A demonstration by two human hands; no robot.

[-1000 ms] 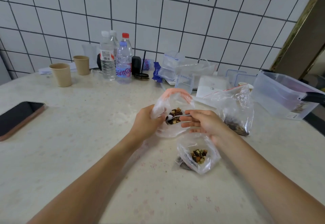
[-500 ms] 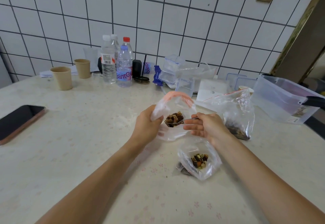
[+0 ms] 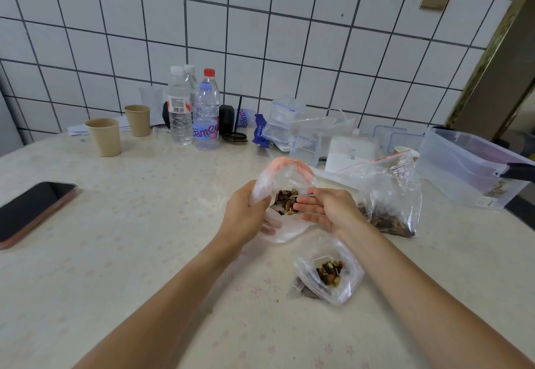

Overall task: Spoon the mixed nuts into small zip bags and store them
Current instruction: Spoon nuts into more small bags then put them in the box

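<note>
White tiled wall at the back, and a pale desk (image 3: 121, 253) with little pink flowers printed on it carries everything. Person's left hand (image 3: 246, 212) grips the near side of a small zip bag (image 3: 286, 174) with a pinkish seal strip, fingers curled into the plastic to keep the mouth open. Right hand (image 3: 327, 209) pinches the handle of a metal spoon (image 3: 289, 197), whose bowl sits inside the bag's mouth loaded with mixed nuts (image 3: 285, 202); can't really tell if some have already dropped into the bag or if it's all on the spoon. Just in front of the right forearm lies a second small bag (image 3: 327, 273), open, with a small heap of nuts in it. To the right of the hands stands the bigger supply bag (image 3: 388, 198), nuts piled at its bottom. Further right there's a clear storage bin (image 3: 469, 166). Along the wall: water bottles (image 3: 192, 111), two paper cups (image 3: 104, 137) and some clear containers. A phone (image 3: 31, 209) lies face up at the left edge.
</note>
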